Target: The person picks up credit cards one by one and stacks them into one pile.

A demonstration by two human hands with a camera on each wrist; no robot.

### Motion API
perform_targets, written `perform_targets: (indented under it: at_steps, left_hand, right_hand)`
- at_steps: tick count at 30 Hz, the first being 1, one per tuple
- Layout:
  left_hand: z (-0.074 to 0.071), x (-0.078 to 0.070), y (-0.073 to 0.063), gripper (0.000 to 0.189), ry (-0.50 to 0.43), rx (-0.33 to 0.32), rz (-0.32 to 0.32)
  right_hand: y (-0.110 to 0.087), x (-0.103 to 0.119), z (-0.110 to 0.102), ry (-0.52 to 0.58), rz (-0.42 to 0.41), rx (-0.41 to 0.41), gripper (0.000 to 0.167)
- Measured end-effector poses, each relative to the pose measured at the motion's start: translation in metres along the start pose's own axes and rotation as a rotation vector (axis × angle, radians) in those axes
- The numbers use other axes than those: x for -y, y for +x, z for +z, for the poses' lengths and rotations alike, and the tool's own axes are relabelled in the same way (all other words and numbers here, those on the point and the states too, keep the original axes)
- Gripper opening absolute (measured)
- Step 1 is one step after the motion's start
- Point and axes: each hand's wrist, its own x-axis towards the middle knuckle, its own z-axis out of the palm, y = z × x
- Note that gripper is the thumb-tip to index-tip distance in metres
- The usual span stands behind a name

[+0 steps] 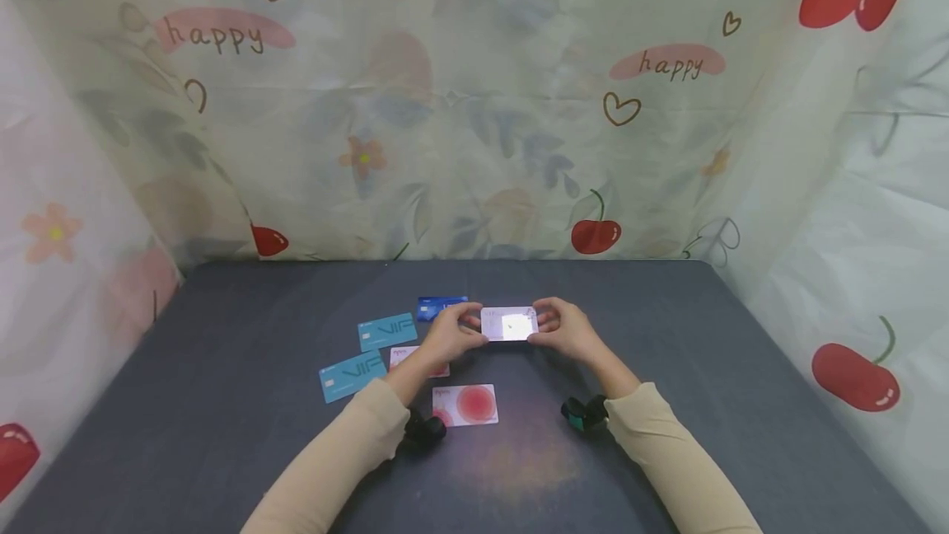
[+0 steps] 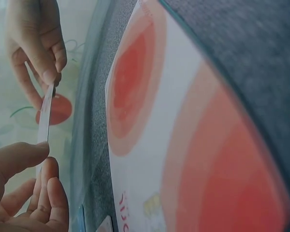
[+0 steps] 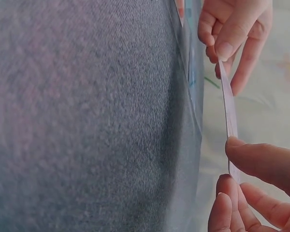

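While a pink-circled card (image 1: 465, 405) lies flat on the desk (image 1: 222, 452) near the body, at seven o'clock from the held pale card (image 1: 509, 324), a second pink card (image 1: 401, 353), partly hidden by the left forearm (image 1: 409, 375), lies toward eight, and two teal cards (image 1: 352, 376) lie between eight and nine. Beyond them the left hand (image 1: 451, 334) and right hand (image 1: 572, 332) hold the pale card up at twelve o'clock from the body, its long axis running nine to three; each pinches one short end between thumb and bent fingers, so neither is nearer. Just past nine lies a blue card (image 1: 430, 308), partly covered by the left hand. The head view shows the pale card's broad face, washed out by glare; both wrist views instead catch it almost edge-on, thin and off the desk, with the patterned curtain (image 1: 474, 171) farther out.
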Motion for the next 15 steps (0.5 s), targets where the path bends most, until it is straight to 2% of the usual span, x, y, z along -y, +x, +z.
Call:
perform_targets:
  at_steps: [9,15]
  left_hand:
    - [-0.007,0.003,-0.007,0.056,-0.004,0.007,-0.034]
    - [-0.01,0.005,-0.011,0.056,-0.035,0.007,-0.022]
  right_hand:
    - [-0.005,0.005,0.004,0.022,-0.029,0.02,0.052]
    - [-0.005,0.008,0.007,0.015,-0.025,0.026,0.053]
